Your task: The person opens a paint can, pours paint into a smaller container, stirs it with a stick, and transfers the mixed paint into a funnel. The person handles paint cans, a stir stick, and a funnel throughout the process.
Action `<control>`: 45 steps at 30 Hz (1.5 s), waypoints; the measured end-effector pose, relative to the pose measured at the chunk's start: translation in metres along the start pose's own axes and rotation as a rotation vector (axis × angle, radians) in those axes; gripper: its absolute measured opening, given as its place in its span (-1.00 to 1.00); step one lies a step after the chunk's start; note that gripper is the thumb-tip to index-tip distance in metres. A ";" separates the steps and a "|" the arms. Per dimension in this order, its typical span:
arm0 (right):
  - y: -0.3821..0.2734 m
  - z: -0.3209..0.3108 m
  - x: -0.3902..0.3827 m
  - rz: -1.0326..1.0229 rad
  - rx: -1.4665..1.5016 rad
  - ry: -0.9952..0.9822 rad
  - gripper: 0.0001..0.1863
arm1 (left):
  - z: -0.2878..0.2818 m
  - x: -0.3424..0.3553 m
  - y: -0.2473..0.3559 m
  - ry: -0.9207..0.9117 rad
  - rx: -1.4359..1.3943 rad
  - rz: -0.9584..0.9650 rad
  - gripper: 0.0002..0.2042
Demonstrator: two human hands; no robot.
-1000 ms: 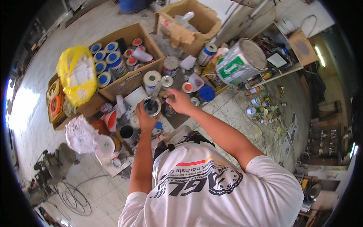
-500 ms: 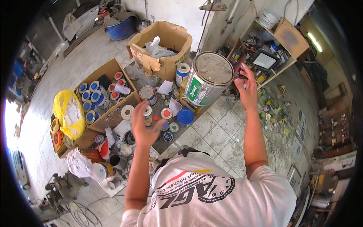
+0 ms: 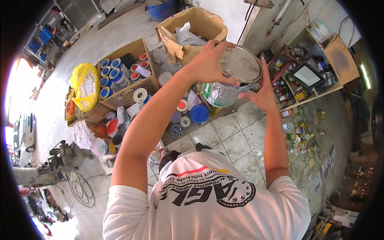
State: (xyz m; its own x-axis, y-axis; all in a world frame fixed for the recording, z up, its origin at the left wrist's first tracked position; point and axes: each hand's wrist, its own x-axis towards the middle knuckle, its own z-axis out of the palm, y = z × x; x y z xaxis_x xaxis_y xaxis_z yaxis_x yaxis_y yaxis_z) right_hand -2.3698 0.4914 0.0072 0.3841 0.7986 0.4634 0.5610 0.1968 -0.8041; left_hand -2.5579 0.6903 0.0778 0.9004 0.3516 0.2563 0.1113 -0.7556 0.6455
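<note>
My left hand [image 3: 210, 64] grips the grey, dirty lid [image 3: 243, 63] of a large metal paint can [image 3: 218, 95] with a green label, fingers over its far edge and thumb at the near rim. The lid appears a little raised and offset from the can. My right hand [image 3: 262, 94] holds the right side of the lid and rim, fingers along the edge and thumb against the front. Just below are a blue-lidded tub [image 3: 199, 114], a red-capped can [image 3: 182, 105] and small open tins [image 3: 176, 130].
A box of spray cans [image 3: 124, 80], a yellow bag [image 3: 85, 86] and a torn cardboard box [image 3: 190, 28] stand around. To the right are a cluttered wooden shelf unit [image 3: 340, 72] and scattered bottles [image 3: 300, 132]; at lower left, machinery [image 3: 64, 156] and coiled hoses [image 3: 80, 188].
Both hands have left the open tin they were working at and moved up and right onto the large can's lid, which now looks shifted on the can.
</note>
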 end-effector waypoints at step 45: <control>-0.139 0.352 -0.032 -0.199 -0.377 -0.655 -0.08 | 0.127 -0.394 -0.162 0.374 -1.261 -0.528 -0.06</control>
State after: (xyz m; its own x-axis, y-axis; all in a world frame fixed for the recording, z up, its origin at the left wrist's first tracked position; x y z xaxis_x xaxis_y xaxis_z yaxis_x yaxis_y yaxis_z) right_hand -2.7186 0.6386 -0.0269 -0.1955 0.9647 0.1767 0.8299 0.2587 -0.4942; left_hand -2.8771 0.6039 -0.2188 0.6868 0.7067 -0.1697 -0.2285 0.4316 0.8727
